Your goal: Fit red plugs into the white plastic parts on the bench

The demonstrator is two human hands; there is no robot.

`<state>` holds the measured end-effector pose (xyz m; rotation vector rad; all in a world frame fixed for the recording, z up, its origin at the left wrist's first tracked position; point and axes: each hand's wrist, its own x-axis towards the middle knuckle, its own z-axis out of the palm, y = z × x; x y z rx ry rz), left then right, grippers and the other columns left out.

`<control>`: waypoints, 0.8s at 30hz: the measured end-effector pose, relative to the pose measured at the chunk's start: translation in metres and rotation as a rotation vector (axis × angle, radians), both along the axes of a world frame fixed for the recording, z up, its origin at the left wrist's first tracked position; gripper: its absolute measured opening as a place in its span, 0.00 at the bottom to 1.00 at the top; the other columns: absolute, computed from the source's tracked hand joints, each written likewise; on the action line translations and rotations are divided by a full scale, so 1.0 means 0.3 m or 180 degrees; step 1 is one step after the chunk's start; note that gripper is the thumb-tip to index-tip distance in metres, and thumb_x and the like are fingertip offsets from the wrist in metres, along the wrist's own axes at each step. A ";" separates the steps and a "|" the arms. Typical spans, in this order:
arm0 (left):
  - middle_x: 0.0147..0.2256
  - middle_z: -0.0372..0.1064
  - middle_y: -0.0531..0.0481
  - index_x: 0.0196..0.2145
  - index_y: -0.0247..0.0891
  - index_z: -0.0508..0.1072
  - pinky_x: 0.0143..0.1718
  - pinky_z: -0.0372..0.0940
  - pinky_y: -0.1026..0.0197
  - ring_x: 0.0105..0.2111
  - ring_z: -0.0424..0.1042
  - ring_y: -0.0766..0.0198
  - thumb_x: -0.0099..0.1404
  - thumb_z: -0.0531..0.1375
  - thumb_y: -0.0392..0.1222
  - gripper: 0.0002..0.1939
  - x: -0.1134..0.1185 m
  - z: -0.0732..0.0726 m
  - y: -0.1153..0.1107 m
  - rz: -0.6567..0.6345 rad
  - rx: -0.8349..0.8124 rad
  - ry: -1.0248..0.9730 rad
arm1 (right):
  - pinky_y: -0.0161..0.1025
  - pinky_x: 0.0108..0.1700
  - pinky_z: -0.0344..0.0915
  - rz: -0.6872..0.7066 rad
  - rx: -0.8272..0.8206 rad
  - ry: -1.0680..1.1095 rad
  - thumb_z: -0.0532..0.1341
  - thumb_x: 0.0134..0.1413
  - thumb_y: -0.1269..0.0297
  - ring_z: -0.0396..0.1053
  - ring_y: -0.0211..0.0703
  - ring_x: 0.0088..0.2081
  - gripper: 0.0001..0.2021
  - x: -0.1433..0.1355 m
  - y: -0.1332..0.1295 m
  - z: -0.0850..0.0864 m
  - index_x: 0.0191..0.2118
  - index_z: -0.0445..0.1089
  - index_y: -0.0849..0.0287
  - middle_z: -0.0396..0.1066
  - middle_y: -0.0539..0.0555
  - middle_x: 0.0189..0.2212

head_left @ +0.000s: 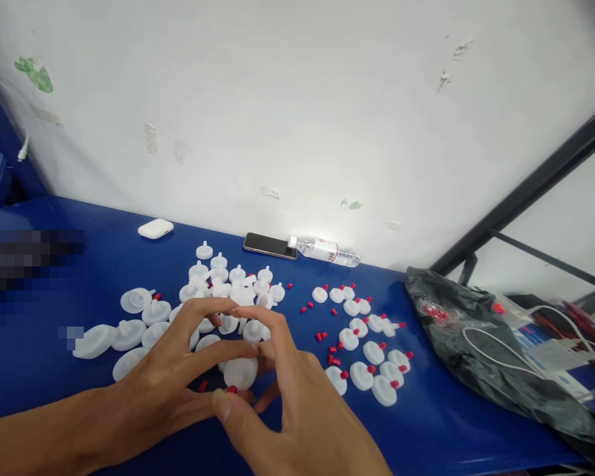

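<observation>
My left hand (153,377) closes its fingers around a white plastic disc-shaped cap (240,374), held just above the table. The thumb and fingers of my right hand (302,396) meet at the same piece, pinching a small red cap (232,389) at its near edge. The spout under the red cap is hidden by my fingertips. Beneath my left hand lies a loose red cap (203,386). Many plain white caps with thin spouts (157,312) are heaped behind and left of my hands. To the right lie several white caps with red tips (361,375).
Loose red caps (321,336) are scattered right of centre on the blue table (79,264). Along the wall lie a white earphone case (156,229), a phone (270,245) and a water bottle (324,251). A black plastic bag (456,344) and cables occupy the right end.
</observation>
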<state>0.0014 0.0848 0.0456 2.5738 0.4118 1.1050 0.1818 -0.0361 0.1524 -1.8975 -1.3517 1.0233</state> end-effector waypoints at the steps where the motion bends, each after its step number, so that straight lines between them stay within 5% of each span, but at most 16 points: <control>1: 0.65 0.58 0.46 0.62 0.56 0.76 0.59 0.77 0.50 0.57 0.70 0.51 0.79 0.64 0.49 0.16 -0.001 0.001 -0.001 -0.0004 -0.0031 -0.0032 | 0.51 0.51 0.72 -0.0010 -0.0051 0.0078 0.70 0.54 0.60 0.79 0.56 0.50 0.39 -0.006 -0.001 0.008 0.68 0.63 0.17 0.81 0.43 0.46; 6: 0.68 0.56 0.46 0.60 0.53 0.75 0.62 0.74 0.51 0.62 0.67 0.50 0.80 0.63 0.45 0.14 -0.001 0.002 0.001 -0.0148 -0.0066 -0.0099 | 0.49 0.52 0.75 0.0071 0.0265 0.0751 0.71 0.42 0.68 0.79 0.52 0.45 0.39 -0.003 0.037 -0.037 0.63 0.69 0.32 0.80 0.42 0.36; 10: 0.66 0.62 0.45 0.60 0.52 0.75 0.62 0.74 0.52 0.64 0.69 0.49 0.81 0.61 0.50 0.13 -0.004 -0.005 0.001 -0.0188 -0.0069 -0.0073 | 0.42 0.41 0.76 0.0130 0.0373 0.1365 0.71 0.34 0.72 0.74 0.44 0.32 0.39 0.010 0.073 -0.089 0.58 0.68 0.44 0.74 0.40 0.27; 16: 0.60 0.67 0.48 0.56 0.51 0.77 0.59 0.75 0.53 0.58 0.75 0.51 0.83 0.57 0.52 0.12 -0.002 0.002 -0.003 -0.0139 -0.0190 -0.0095 | 0.32 0.30 0.68 0.0027 0.0477 0.1833 0.71 0.32 0.71 0.64 0.35 0.24 0.32 -0.001 0.085 -0.125 0.49 0.66 0.47 0.70 0.37 0.24; 24: 0.57 0.71 0.49 0.55 0.51 0.76 0.56 0.76 0.57 0.56 0.77 0.53 0.82 0.59 0.51 0.10 0.000 0.028 0.005 -0.0268 -0.0117 -0.0084 | 0.33 0.30 0.67 -0.0077 0.0611 0.1620 0.73 0.31 0.70 0.66 0.37 0.25 0.29 -0.009 0.078 -0.169 0.45 0.69 0.47 0.72 0.38 0.22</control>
